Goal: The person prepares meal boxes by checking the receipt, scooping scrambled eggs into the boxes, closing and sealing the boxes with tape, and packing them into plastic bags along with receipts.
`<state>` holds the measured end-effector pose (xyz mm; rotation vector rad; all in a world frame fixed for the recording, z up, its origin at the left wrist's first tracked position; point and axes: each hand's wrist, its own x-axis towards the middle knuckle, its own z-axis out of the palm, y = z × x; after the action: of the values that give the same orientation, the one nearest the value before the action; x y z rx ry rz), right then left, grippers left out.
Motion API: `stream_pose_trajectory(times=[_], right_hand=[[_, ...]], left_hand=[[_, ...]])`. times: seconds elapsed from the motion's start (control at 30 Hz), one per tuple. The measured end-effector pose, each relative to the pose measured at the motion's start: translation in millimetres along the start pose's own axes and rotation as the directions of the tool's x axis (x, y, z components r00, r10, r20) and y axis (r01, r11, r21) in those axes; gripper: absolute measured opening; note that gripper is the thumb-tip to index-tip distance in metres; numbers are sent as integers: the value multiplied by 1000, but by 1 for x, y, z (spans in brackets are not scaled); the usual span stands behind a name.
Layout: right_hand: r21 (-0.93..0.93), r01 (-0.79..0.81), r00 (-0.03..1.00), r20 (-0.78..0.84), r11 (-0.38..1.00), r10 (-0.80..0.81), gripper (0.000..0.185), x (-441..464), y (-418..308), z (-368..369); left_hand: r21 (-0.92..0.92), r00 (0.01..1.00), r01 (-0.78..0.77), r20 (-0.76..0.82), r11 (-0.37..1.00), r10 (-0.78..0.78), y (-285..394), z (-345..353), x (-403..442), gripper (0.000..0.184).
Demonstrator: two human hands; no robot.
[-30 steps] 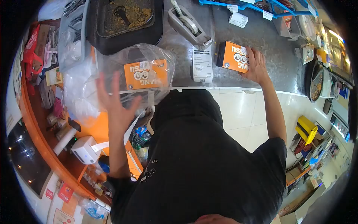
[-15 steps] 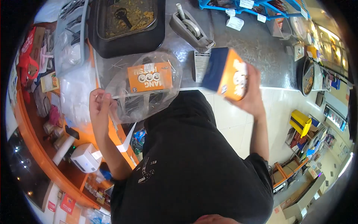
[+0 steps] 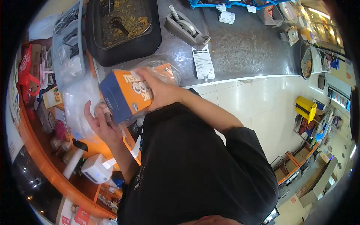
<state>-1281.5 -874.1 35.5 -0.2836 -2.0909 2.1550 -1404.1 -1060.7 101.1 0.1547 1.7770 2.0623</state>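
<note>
My right hand (image 3: 160,90) is closed around an orange and navy food box (image 3: 129,90), tilted with its dark side facing left. The box is at the mouth of a clear plastic bag (image 3: 175,75). Behind it, a second orange box (image 3: 164,71) lies inside the bag, mostly covered by my right hand and the first box. My left hand (image 3: 103,120) is at the left end of the held box, fingers bent on the bag's edge. How far the box is inside the bag cannot be made out.
On the metal counter (image 3: 247,48) are a black tray (image 3: 152,41) with crumbs and a dark scoop, a tape dispenser (image 3: 186,28) and a printed receipt (image 3: 203,64). A cutlery bin (image 3: 69,48) stands left, near a white printer (image 3: 95,168). Blue baskets (image 3: 225,3) sit at the back.
My right hand has carried the box from the right across to the bag on the left. The receipt is now uncovered. My left hand has stayed by the bag, shifting slightly lower.
</note>
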Motion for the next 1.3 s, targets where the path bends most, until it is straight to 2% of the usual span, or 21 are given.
stream_pose_trajectory(times=[0.07,0.13,0.23,0.37,0.43,0.47,0.57,0.6,0.7,0.73,0.77,0.8,0.83,0.87,0.9,0.97,1.0,1.07,1.17,1.2,1.3], right_hand=[[-328,-13,1000,-19,945,7,111,-6,-2,-13],[-589,19,997,-45,808,-57,101,-6,6,-17],[-741,-69,996,-83,668,11,101,-8,10,-19],[-771,-48,996,10,635,88,105,-9,-6,-25],[-752,-36,992,51,659,113,105,-14,-5,-30],[-754,52,997,74,655,6,100,-16,3,-34],[-768,-99,990,-9,633,144,96,-11,-2,-29],[-829,-67,996,-20,555,90,97,-11,11,-20],[-830,-234,969,-157,506,192,101,12,-8,8],[-835,-193,981,-153,516,119,101,13,1,13],[-879,-165,985,-127,447,113,100,11,5,11],[-918,-136,989,-101,371,111,100,7,-1,7],[-951,-103,991,-72,292,114,99,3,-8,1],[-975,-73,997,-63,209,54,85,-1,-19,-8],[-987,-81,969,-45,140,243,77,-2,-35,-16],[-998,-63,811,-57,-10,583,64,2,-73,-30],[-998,57,804,37,-15,593,55,3,-94,-32],[-956,293,761,216,-28,612,41,-2,-141,-28],[-927,368,868,317,-67,382,26,-12,-196,-19],[-918,390,854,330,-75,401,22,-15,-193,-20],[-881,469,812,401,-64,424,12,-22,-178,-23]], left_hand=[[-87,998,-8,62,996,14,0,-3,-3,46],[-52,1000,-8,27,999,9,0,-5,-1,42],[-66,998,-39,44,997,42,-5,-6,1,42],[33,992,-121,-39,992,123,0,1,14,44],[-29,988,-139,-75,990,137,-3,-4,24,44],[-62,985,-149,-93,987,143,-5,-7,28,45],[-97,993,-70,85,993,79,-10,-12,28,48],[-91,975,-62,205,994,80,-8,-11,25,50],[-17,878,-81,473,997,79,3,2,13,58],[28,850,-117,520,993,86,16,9,13,62],[68,818,-157,568,985,91,24,11,16,66],[102,833,-52,553,993,-14,25,0,17,65],[247,814,-103,578,963,-61,31,-10,25,60],[385,799,-152,590,910,-116,39,-23,34,56],[513,789,-197,589,835,-175,47,-33,39,51],[493,852,-115,496,862,-170,63,-43,52,44],[477,879,-77,448,875,-167,70,-46,55,40],[431,872,-167,484,887,-71,83,-41,51,38],[320,857,-263,511,910,68,81,-39,48,35],[275,850,-285,516,918,109,74,-42,47,35],[270,823,-152,567,951,-30,41,-52,54,34]])
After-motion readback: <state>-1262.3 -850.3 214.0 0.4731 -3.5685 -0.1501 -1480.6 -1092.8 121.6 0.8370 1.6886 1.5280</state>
